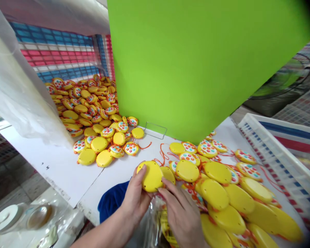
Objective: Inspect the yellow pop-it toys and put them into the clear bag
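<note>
My left hand (138, 194) grips a rounded yellow plastic toy (151, 176), its thumb on top. The toy's plain back, with small screw holes, faces up. My right hand (182, 210) has its bent fingertips against the toy's lower right rim. Another yellow toy (168, 175) lies just behind that rim. To the right spreads a heap of similar toys (214, 193); some show white faces with coloured dots, orange edges and red cords. Below my hands is a clear plastic bag (152, 224) with yellow inside, partly hidden by my right hand.
A tall green panel (175, 69) stands behind. More toys (85, 103) are piled at the left, before a striped mesh wall (59, 51). A white crate (281, 155) stands right, a fan (281, 77) beyond. Dark blue cloth (111, 201) lies at the table's front edge.
</note>
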Motion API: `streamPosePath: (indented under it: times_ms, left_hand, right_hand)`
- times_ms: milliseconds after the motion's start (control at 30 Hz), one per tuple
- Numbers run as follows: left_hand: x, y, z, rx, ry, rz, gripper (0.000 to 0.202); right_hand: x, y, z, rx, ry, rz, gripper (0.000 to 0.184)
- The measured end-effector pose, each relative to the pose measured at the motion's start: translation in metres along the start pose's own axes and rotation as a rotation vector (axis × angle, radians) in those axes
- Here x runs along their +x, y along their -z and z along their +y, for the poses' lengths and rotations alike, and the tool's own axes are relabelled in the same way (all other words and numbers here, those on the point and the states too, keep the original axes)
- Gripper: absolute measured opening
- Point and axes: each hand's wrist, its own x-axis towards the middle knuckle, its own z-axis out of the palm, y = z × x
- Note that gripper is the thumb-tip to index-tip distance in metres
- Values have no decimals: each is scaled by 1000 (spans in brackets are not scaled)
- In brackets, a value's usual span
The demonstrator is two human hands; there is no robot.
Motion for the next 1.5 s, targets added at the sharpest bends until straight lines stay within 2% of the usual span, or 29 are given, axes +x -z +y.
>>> streamPosePath:
  times_ms: [633, 867, 1000, 1167, 1333, 1500]
  left_hand:
    - [-3, -4, -1, -6, -17, 13, 26]
    - [-1, 3, -3, -15, -16, 26, 25]
    - [-1, 2, -2, -24, -23, 22, 22]
    - [-1, 2, -3, -12, -79, 1, 37]
    - [-4, -3, -3, 2, -112, 27, 46]
    - [-6, -3, -5, -12, -137, 12, 44]
  right_hand:
    - [-2, -1, 0, 27, -4, -2, 23]
    - [-2, 0, 1, 24, 7, -22, 26]
    - [-4, 0, 0, 125, -94, -32, 21]
    - [-6, 0, -5, 243, -311, -96, 12]
    - [-5, -3, -11, 259, -345, -107, 9]
    - [-3, -7, -13, 244, -341, -57, 6]
